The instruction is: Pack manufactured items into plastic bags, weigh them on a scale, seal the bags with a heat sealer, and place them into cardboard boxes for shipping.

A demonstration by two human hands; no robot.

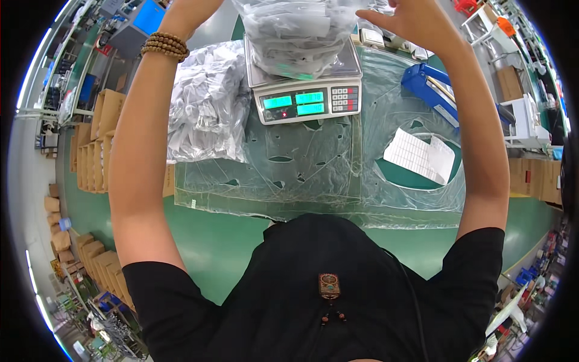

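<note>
A tall pile of clear plastic bags with pale contents (298, 36) sits on the metal pan of a digital counting scale (307, 99), whose green displays are lit. My right hand (413, 23) is beside the pile's right side, thumb stretched out toward the plastic and apart from the fingers; the upper edge cuts off part of it. On the other side, my left hand (192, 13) is up at the frame's top, left of the pile, its fingers out of view. Below it, a big heap of similar clear bags (208, 105) lies left of the scale.
Torn clear plastic sheeting (289, 172) covers the green table. Right of the scale are a blue open-topped holder (431, 90) and a printed paper sheet (416, 155). Cardboard boxes (93, 157) stand on the floor at left, with more boxes (534, 178) at right.
</note>
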